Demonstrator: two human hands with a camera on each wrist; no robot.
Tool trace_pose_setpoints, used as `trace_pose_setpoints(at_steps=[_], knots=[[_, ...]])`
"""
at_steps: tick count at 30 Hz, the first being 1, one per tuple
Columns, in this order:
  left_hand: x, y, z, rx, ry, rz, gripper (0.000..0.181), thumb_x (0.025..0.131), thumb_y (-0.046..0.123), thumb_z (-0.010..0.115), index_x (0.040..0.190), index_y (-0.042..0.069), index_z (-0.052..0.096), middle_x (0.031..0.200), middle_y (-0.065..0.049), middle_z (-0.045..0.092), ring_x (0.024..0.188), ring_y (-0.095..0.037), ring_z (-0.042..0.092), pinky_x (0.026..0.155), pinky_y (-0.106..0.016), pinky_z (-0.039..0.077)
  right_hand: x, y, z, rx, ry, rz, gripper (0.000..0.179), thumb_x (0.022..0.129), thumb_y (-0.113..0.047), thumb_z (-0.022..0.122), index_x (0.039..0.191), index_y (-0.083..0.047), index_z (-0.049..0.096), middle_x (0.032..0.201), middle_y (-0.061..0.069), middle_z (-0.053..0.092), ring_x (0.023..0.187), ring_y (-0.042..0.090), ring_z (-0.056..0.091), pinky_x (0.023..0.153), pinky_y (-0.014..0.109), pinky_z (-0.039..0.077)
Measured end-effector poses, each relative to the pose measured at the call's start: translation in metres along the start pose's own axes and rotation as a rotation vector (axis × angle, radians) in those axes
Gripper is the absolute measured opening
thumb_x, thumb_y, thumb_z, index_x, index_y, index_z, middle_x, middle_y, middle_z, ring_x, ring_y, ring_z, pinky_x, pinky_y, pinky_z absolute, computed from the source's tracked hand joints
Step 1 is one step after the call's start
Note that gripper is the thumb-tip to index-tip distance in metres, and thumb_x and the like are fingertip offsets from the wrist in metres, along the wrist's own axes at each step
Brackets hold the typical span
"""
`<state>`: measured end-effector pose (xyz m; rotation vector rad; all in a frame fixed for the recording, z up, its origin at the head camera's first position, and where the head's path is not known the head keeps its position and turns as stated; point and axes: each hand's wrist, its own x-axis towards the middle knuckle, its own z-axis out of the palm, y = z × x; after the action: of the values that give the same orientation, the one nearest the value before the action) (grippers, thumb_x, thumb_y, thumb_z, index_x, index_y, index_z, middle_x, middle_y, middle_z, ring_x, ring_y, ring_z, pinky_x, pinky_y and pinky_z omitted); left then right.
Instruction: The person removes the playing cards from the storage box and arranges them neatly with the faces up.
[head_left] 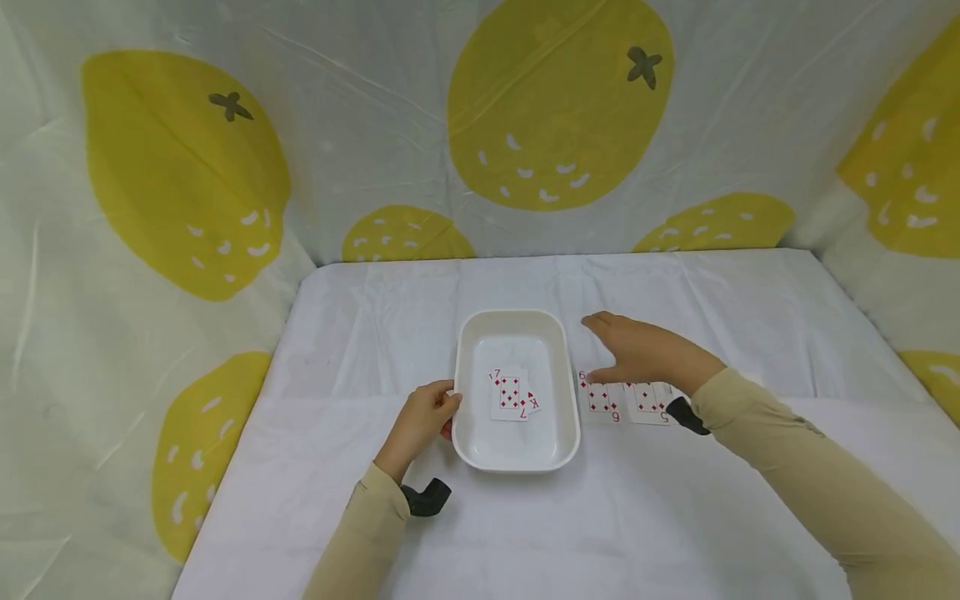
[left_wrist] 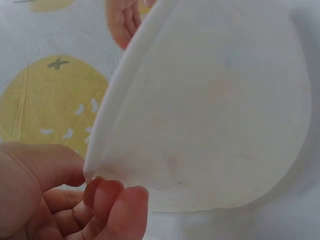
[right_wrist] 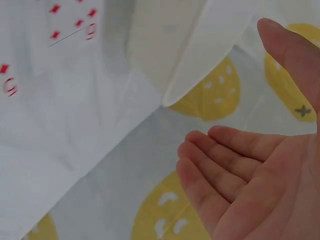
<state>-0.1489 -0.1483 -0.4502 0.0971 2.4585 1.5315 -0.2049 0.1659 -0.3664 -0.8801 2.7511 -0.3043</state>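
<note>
The rim of a white tray is pinched at its left side by the left hand, with the thumb above and the curled fingers beneath, as is seen in the left wrist view. Nothing is held by the right hand; its fingers are extended and its thumb is spread apart, and it is held to the right of the tray, over the upper parts of two cards. These, the six of diamonds and the five of diamonds, are laid face up side by side, the six being placed just beside the tray. Inside the tray, a red king is partly covered by the seven of diamonds. Both forearms are covered by beige sleeves. The table is covered with a white cloth, which is surrounded by lemon-printed sheeting.
</note>
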Motion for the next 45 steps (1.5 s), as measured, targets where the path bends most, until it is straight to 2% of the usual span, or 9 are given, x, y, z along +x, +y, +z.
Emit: trace_pose_setpoints(at_steps=[6, 11, 17, 20, 23, 26, 28, 37, 45], knots=[[0.0, 0.0, 0.0, -0.004, 0.002, 0.006, 0.032, 0.09, 0.011, 0.052, 0.118, -0.004, 0.054, 0.07, -0.016, 0.059, 0.048, -0.017, 0.056, 0.048, -0.03, 0.05, 0.035, -0.044, 0.0, -0.023, -0.038, -0.083, 0.087, 0.073, -0.04, 0.072, 0.133, 0.009, 0.031, 0.133, 0.022, 0.037, 0.121, 0.033, 0.037, 0.099, 0.043, 0.032], [0.0, -0.001, 0.0, -0.001, 0.004, 0.011, 0.032, 0.09, 0.01, 0.052, 0.119, -0.004, 0.054, 0.071, -0.017, 0.059, 0.047, -0.017, 0.056, 0.048, -0.03, 0.05, 0.063, -0.069, 0.011, -0.065, -0.092, -0.118, 0.088, 0.072, -0.042, 0.072, 0.132, 0.009, 0.033, 0.13, 0.021, 0.04, 0.118, 0.031, 0.041, 0.098, 0.039, 0.034], [-0.001, -0.002, 0.0, 0.013, 0.001, 0.023, 0.034, 0.09, 0.011, 0.052, 0.12, -0.005, 0.052, 0.07, -0.016, 0.059, 0.047, -0.018, 0.056, 0.048, -0.031, 0.05, 0.088, -0.088, 0.032, -0.102, -0.21, -0.061, 0.085, 0.068, -0.046, 0.074, 0.128, 0.004, 0.039, 0.121, 0.014, 0.044, 0.106, 0.024, 0.048, 0.089, 0.034, 0.041], [-0.001, -0.002, -0.001, 0.015, 0.002, 0.03, 0.033, 0.09, 0.011, 0.052, 0.119, -0.005, 0.053, 0.069, -0.015, 0.059, 0.047, -0.018, 0.056, 0.048, -0.031, 0.05, 0.097, -0.093, 0.042, -0.122, -0.248, -0.026, 0.075, 0.066, -0.046, 0.076, 0.118, 0.0, 0.048, 0.111, 0.009, 0.046, 0.094, 0.019, 0.05, 0.08, 0.031, 0.044], [-0.001, -0.002, -0.002, 0.012, 0.003, 0.032, 0.031, 0.09, 0.012, 0.052, 0.117, -0.003, 0.055, 0.068, -0.015, 0.059, 0.046, -0.018, 0.056, 0.048, -0.03, 0.05, 0.103, -0.095, 0.051, -0.113, -0.263, 0.005, 0.061, 0.063, -0.044, 0.078, 0.101, -0.004, 0.054, 0.099, 0.006, 0.046, 0.085, 0.017, 0.048, 0.074, 0.03, 0.045], [-0.001, -0.003, -0.002, -0.001, -0.002, 0.046, 0.03, 0.09, 0.011, 0.052, 0.116, -0.004, 0.055, 0.068, -0.015, 0.059, 0.047, -0.017, 0.056, 0.047, -0.029, 0.05, 0.106, -0.096, 0.058, -0.107, -0.274, 0.032, 0.05, 0.06, -0.043, 0.08, 0.086, -0.008, 0.054, 0.093, 0.006, 0.045, 0.082, 0.017, 0.047, 0.073, 0.031, 0.045], [-0.001, -0.004, -0.002, -0.001, -0.005, 0.063, 0.03, 0.09, 0.009, 0.051, 0.115, -0.006, 0.054, 0.068, -0.015, 0.058, 0.047, -0.016, 0.056, 0.047, -0.029, 0.05, 0.107, -0.096, 0.061, -0.11, -0.277, 0.046, 0.048, 0.06, -0.042, 0.081, 0.082, -0.009, 0.054, 0.091, 0.006, 0.045, 0.081, 0.018, 0.046, 0.073, 0.031, 0.045], [0.0, -0.003, -0.001, 0.0, -0.002, 0.048, 0.03, 0.09, 0.01, 0.052, 0.116, -0.005, 0.055, 0.067, -0.016, 0.058, 0.046, -0.016, 0.055, 0.047, -0.029, 0.05, 0.109, -0.095, 0.073, -0.178, -0.254, 0.054, 0.06, 0.056, -0.043, 0.082, 0.094, -0.003, 0.058, 0.092, 0.007, 0.044, 0.077, 0.017, 0.046, 0.069, 0.03, 0.047], [-0.001, -0.002, -0.001, -0.01, 0.002, 0.038, 0.03, 0.09, 0.009, 0.052, 0.117, -0.005, 0.055, 0.069, -0.018, 0.059, 0.046, -0.017, 0.055, 0.047, -0.03, 0.05, 0.109, -0.097, 0.077, -0.257, -0.256, 0.022, 0.051, 0.062, -0.044, 0.078, 0.088, -0.006, 0.056, 0.092, 0.008, 0.044, 0.076, 0.016, 0.045, 0.068, 0.028, 0.045]])
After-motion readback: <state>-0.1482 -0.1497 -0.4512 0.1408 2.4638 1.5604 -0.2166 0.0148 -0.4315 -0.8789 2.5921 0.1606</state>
